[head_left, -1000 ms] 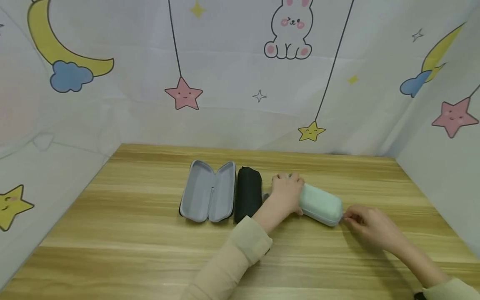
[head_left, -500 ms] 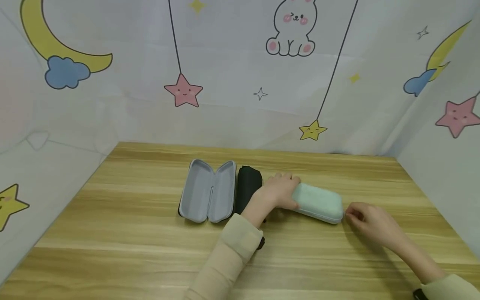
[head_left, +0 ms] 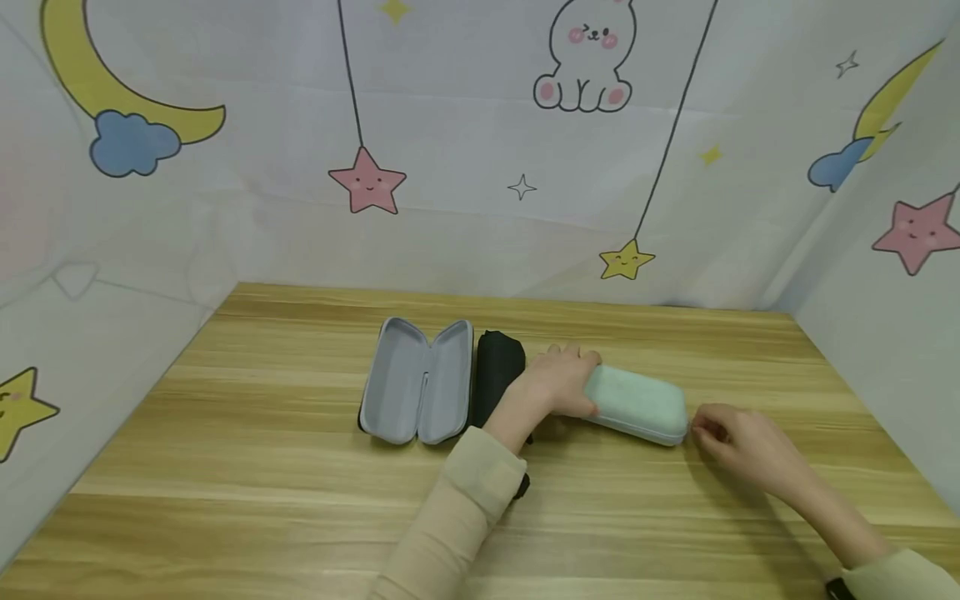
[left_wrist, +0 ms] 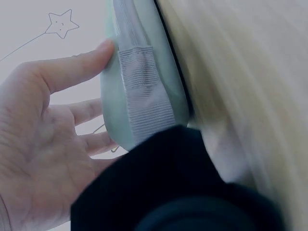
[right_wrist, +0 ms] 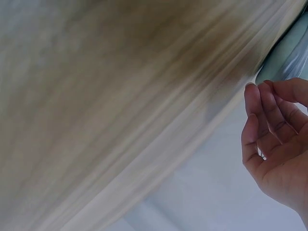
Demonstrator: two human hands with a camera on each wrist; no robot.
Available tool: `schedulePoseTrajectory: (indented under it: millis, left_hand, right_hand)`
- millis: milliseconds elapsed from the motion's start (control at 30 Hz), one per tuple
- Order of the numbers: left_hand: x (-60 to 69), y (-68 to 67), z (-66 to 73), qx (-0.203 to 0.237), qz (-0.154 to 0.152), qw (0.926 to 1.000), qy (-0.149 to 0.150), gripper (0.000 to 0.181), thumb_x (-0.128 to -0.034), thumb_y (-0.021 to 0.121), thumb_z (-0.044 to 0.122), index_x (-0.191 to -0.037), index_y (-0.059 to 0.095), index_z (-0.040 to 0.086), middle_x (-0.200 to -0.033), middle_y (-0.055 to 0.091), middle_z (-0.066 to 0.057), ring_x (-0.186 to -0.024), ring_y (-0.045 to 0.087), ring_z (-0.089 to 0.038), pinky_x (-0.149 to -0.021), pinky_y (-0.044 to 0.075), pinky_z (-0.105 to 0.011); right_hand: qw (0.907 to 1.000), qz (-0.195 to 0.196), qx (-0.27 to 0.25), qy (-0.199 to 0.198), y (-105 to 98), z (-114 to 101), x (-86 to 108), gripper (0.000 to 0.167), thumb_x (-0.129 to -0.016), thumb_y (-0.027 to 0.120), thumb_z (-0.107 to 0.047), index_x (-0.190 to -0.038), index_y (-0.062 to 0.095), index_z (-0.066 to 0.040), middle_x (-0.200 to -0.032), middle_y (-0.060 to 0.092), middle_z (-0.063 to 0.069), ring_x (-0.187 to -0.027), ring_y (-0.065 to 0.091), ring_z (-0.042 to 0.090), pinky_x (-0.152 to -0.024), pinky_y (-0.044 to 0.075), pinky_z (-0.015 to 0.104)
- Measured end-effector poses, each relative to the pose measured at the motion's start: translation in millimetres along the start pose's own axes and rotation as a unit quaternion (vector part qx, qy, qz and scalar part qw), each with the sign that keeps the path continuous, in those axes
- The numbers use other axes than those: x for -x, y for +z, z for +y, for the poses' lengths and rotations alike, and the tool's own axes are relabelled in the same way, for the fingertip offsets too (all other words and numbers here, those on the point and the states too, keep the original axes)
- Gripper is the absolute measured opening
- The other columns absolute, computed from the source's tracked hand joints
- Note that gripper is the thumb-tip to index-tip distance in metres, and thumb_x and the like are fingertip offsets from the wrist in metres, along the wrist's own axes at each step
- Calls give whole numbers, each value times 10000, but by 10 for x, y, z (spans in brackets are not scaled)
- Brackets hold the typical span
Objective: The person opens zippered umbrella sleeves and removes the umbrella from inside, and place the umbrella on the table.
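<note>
A mint-green zippered glasses case [head_left: 637,404] lies closed on the table, slanting down to the right. My left hand [head_left: 558,382] holds its left end, thumb on the near side and fingers over the far side. In the left wrist view that hand [left_wrist: 53,130] touches the case [left_wrist: 115,101], whose pale zipper and ribbed fabric strip show. My right hand [head_left: 742,442] is at the case's right end, thumb and fingertips pinched together on the small zipper pull, mostly hidden by the fingers. The right wrist view shows this hand [right_wrist: 279,130] by the case's corner [right_wrist: 279,60].
An open glasses case [head_left: 416,383] with grey lining stands to the left. Beside it lies a long black fabric-covered thing [head_left: 498,367], partly behind my left forearm. A wood-grain table [head_left: 262,500] bears everything; a printed white curtain [head_left: 465,242] closes off the back and sides.
My left hand has shifted left along the green case toward its left end, then stayed. The case has turned slightly. My right hand keeps its place at the right end.
</note>
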State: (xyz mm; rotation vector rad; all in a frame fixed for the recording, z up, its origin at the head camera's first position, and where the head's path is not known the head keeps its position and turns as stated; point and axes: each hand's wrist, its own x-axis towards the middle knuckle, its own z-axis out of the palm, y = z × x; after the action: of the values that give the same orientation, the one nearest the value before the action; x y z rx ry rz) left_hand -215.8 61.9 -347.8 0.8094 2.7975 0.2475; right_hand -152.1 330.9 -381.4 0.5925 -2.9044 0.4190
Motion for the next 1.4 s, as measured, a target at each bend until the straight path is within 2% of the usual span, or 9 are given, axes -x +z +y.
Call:
schedulePoseTrajectory:
  millis: [433,867,1100,1400]
  left_hand:
    - [-25,31,17,-203,89,9997,-85,642,-854,622,547,-1400,453,257,-1336,522,-27,-1091,532,-242,-862,481,-369]
    - [-25,53,40,-290,51,9993,-222,715,-856,582,593,-1466,374,283,-1377,503,-32,-1193,514,-255,-904,476,-387]
    - [-9,42,46,-318,-18,9991,-278,751,-855,570,613,-1491,336,291,-1421,478,-35,-1220,506,-261,-923,470,-392]
    - [13,24,35,-327,-24,9991,-265,771,-849,570,630,-1497,326,291,-1429,479,-33,-1245,503,-272,-938,474,-399]
  right_hand:
    - [9993,235,-67,-266,6,8,53,167,-800,702,-33,-767,651,-188,-628,532,-166,-575,412,-92,-504,381,179]
    - [9997,173,-121,-104,0,-15,55,144,-810,701,-40,-773,659,-173,-632,538,-155,-585,423,-87,-516,390,183]
    - [9996,222,-106,-140,12,-35,50,140,-809,708,-51,-766,657,-174,-628,539,-161,-586,432,-94,-519,399,182]
    - [9998,136,-149,-26,14,-77,30,126,-830,698,-79,-768,656,-180,-628,533,-154,-578,419,-80,-515,379,185]
